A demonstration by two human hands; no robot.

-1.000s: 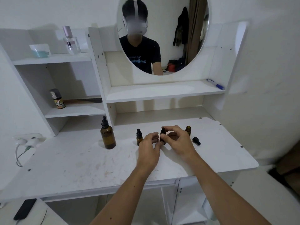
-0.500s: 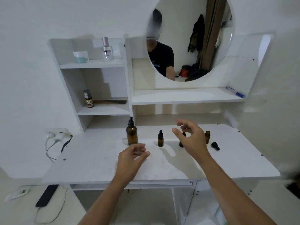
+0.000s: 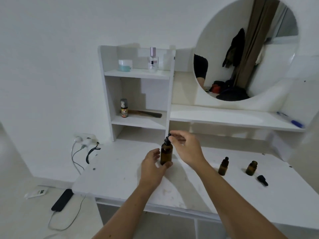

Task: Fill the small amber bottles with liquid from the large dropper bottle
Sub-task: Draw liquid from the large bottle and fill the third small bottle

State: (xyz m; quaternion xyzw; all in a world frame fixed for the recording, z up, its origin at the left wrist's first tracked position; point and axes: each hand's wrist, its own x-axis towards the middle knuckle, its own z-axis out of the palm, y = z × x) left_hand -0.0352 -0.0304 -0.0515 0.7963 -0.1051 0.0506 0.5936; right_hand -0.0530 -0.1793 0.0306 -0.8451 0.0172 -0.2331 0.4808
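The large amber dropper bottle (image 3: 166, 153) stands upright on the white vanity top (image 3: 120, 178). My left hand (image 3: 152, 168) grips its lower body, thumb in front and fingers behind. My right hand (image 3: 187, 149) reaches in from the right, and its thumb and forefinger pinch the black dropper cap (image 3: 167, 137). To the right stand a small capped amber bottle (image 3: 223, 166) and a small open amber bottle (image 3: 251, 168). A loose black dropper cap (image 3: 262, 180) lies beside the open one. My right forearm hides the tabletop between the large bottle and the capped one.
Shelves behind hold a perfume bottle (image 3: 153, 59), a jar (image 3: 125, 65), a small labelled bottle (image 3: 124, 108) and a comb (image 3: 146, 113). A round mirror (image 3: 250, 49) hangs at the right above a ledge with a blue pen (image 3: 291, 120). A wall socket with cables (image 3: 84, 140) is at the left.
Both hands left the small bottles and moved left to the large dropper bottle. The left hand now holds its body and the right hand has reached its cap. The view swung left.
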